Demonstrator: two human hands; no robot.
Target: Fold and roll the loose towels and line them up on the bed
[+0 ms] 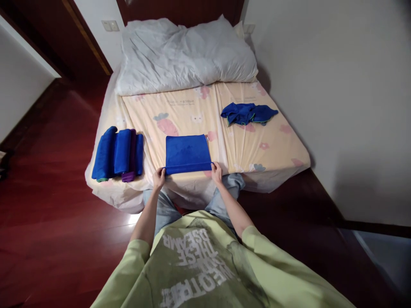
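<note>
Fingers (pixel 160 172) of left hand (pixel 159 178) and right hand (pixel 217 172) pinched closed on the near corners of blue towel (pixel 188 153) (plain, folded square), flat at bed (pixel 257 145) edge; green shirt (pixel 199 265) print partly reads "THESE".

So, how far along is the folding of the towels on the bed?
Done, it seems: a row of folded towels, blue with one purple, lies at the left edge of the bed. In hand: the left hand and the right hand each pinch a near corner of the flat blue towel. Left: a crumpled blue heap on the right side, not yet folded.
</note>
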